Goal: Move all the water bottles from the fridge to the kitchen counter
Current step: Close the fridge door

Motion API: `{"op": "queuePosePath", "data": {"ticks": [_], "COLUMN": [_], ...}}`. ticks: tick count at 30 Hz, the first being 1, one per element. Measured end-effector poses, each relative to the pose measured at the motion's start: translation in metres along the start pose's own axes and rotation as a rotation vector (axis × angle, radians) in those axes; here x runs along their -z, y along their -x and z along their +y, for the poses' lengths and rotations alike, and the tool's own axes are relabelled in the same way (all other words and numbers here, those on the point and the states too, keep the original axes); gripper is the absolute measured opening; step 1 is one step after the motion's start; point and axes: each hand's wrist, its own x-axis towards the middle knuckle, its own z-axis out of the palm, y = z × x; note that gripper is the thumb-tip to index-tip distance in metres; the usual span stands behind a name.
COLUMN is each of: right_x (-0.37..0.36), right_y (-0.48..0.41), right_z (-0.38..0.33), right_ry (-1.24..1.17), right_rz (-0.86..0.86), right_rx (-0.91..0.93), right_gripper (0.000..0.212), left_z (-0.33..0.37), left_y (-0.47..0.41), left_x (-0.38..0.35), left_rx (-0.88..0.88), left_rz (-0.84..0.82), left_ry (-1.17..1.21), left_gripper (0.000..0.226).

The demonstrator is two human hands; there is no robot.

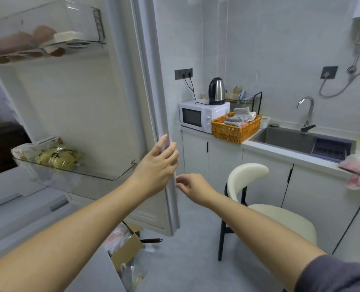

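Kettle [216,91] atop microwave [203,115]; wicker basket [235,128] beside; chair [265,204].

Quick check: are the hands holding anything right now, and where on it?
The left hand grips the open white fridge door by its outer vertical edge. The right hand only touches that edge lower down, holding nothing.

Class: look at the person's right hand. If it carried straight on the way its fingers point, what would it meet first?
Most likely the fridge door's edge: the right hand points left with its fingers just short of it, below the left hand. Depth is hard to judge.
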Motion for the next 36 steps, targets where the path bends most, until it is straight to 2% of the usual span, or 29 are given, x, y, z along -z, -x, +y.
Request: {"op": "queuePosePath", "data": {"ticks": [3, 9, 12, 14, 18, 21, 27, 32, 36], "right_x": [0.003, -0.001, -0.01, -0.017, -0.031, -0.037, -0.005, 0.036, 0.069], "right_y": [0.006, 0.021, 0.027, 0.03, 0.038, 0.038, 0.009, -0.012, -0.022], "right_z": [-0.004, -0.019, -0.03, -0.04, -0.07, -0.088, -0.121, -0.191, -0.254], "right_ry": [-0.015, -0.028, -0.031, -0.018, 0.04, 0.039, 0.132, 0.231, 0.36], "right_rz": [-0.036, -0.105, -0.153, -0.193, -0.29, -0.35, -0.077, 0.288, 0.515], "right_rx": [0.061, 0.196, 0.265, 0.287, 0.365, 0.403, 0.606, 1.054, 1.305], "right_gripper": [0.024, 0.023, 0.022, 0.024, 0.026, 0.031, 0.043, 0.07, 0.09], "left_z": [0.002, 0.004, 0.005, 0.009, 0.019, 0.025, 0.031, 0.03, 0.029], "left_y": [0.013, 0.053, 0.078, 0.095, 0.122, 0.132, 0.155, 0.167, 0.18], "left_x": [0.004, 0.028, 0.044, 0.051, 0.065, 0.077, 0.082, 0.084, 0.086], "left_rx": [0.028, 0.085, 0.188, 0.317, 0.626, 0.808, 1.0, 1.052, 1.081], "left_rz": [0.061, 0.054, 0.102, 0.137, 0.108, 0.104, 0.134, 0.16, 0.147], "left_ry": [0.03, 0.089, 0.153, 0.179, 0.222, 0.249, 0.197, 0.183, 0.188], "left_gripper": [0.038, 0.033, 0.03, 0.04, 0.076, 0.087, 0.086, 0.081, 0.081]}}
